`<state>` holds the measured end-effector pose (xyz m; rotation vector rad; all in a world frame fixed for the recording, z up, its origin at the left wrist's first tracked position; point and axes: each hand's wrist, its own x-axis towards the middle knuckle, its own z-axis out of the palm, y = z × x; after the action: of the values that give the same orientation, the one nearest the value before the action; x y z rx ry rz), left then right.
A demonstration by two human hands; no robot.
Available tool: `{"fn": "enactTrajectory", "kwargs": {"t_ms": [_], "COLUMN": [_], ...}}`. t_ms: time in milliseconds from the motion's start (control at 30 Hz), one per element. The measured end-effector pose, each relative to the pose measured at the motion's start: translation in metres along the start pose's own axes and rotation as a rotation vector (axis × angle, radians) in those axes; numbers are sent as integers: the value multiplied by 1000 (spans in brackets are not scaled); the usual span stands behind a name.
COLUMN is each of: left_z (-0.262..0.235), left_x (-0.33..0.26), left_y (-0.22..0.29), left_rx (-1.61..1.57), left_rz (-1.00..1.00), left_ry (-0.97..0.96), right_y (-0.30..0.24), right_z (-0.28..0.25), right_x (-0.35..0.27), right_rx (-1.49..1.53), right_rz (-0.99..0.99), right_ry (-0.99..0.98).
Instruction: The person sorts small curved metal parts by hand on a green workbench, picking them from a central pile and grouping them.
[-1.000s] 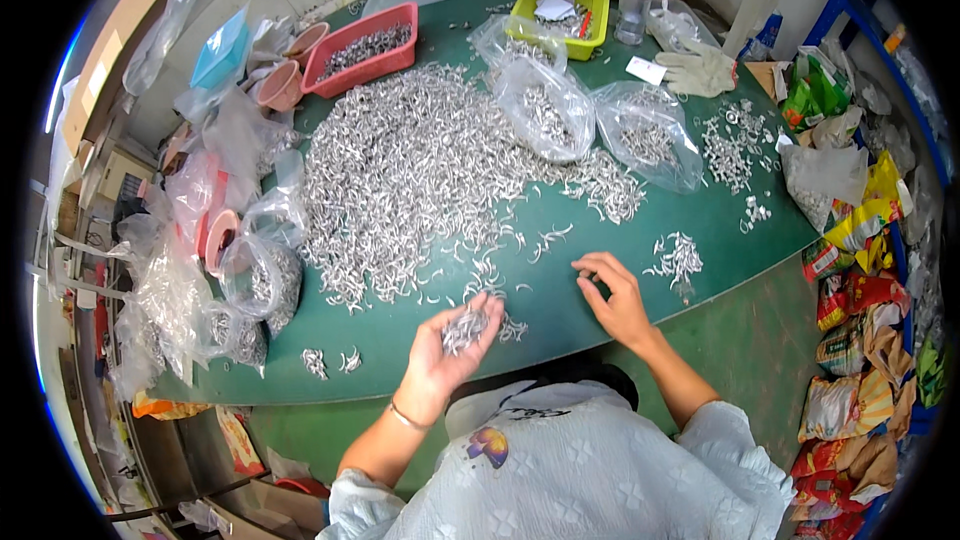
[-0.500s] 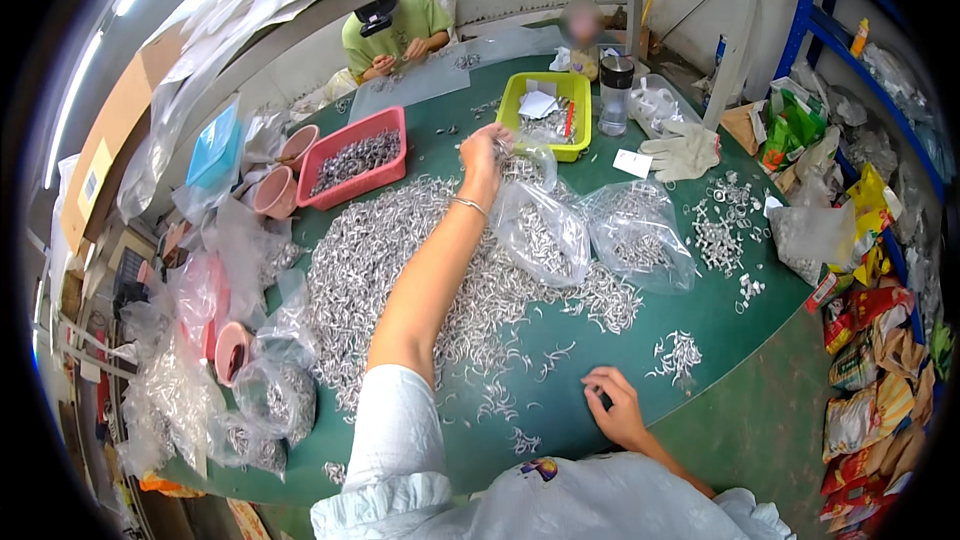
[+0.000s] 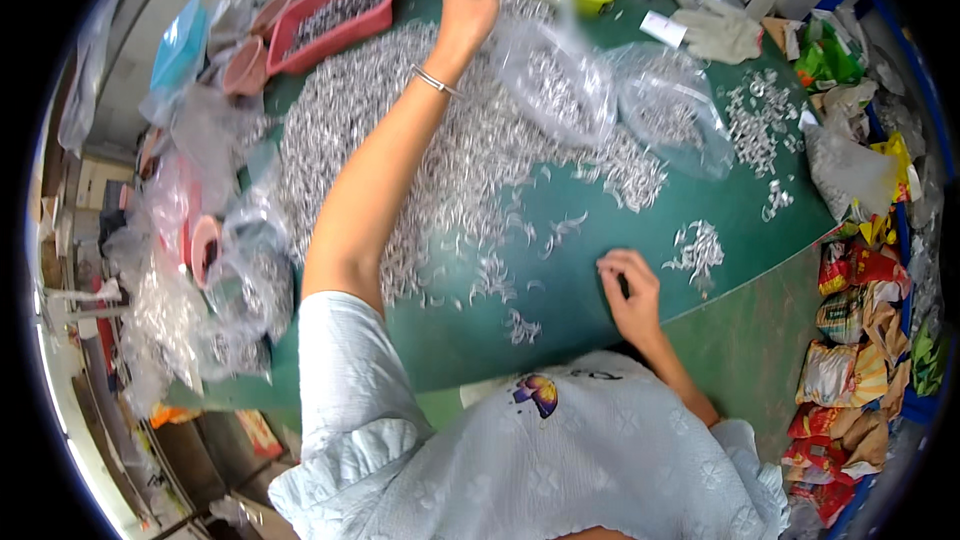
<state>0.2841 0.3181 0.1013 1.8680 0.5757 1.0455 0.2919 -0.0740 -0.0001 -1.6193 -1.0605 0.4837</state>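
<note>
Evidently early going: a big heap of small silvery metal pieces (image 3: 400,140) covers the green tabletop's (image 3: 600,270) middle, only small clusters sorted near its right edge. Left hand (image 3: 468,2) pinches the mouth of a clear plastic bag (image 3: 555,80) by the far edge; bag's long axis runs toward the near-right. Right hand (image 3: 630,290) rests curled near the front edge, contents indiscernible.
</note>
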Motion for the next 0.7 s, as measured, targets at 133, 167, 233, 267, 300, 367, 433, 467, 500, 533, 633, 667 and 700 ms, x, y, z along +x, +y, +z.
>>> {"fn": "enactTrajectory", "kwargs": {"t_ms": [133,167,233,267,300,367,433,467,500,533,633,667,700], "left_z": [-26,-34,-43,-47,-50,-48,-40,-36,-33,-29,-27,-28,-29], "left_x": [-128,-169,-253,-292,-324,-391,-446,-461,-467,-472,-473,-469,-466], "left_y": [91,110,128,134,137,133,119,119,119,120,125,126,125], "left_rx": [-85,-121,-340,-458,-542,-595,-660,-626,-589,-551,-192,-35,77], "left_rz": [-59,-190,-424,-513,-706,-924,-1045,-1091,-1106,-1122,-855,-710,-582], "left_ry": [-58,-115,-197,-283,-408,-521,-490,-484,-430,-379,-285,-263,-210], "right_y": [2,-4,-13,-15,-16,-16,-20,-23,-19,-15,-9,-11,-13], "right_z": [0,1,8,15,20,28,36,40,46,49,45,43,41], "right_x": [7,9,13,10,7,3,7,9,10,10,10,8,5], "right_rx": [-46,-31,-2,5,-6,-94,-224,-295,-329,-376,-481,-479,-476], "right_rz": [-146,-158,-188,-226,-258,-316,-355,-372,-427,-433,-446,-430,-417], "right_ry": [-18,-84,-207,-269,-316,-347,-338,-340,-326,-331,-284,-272,-259]}}
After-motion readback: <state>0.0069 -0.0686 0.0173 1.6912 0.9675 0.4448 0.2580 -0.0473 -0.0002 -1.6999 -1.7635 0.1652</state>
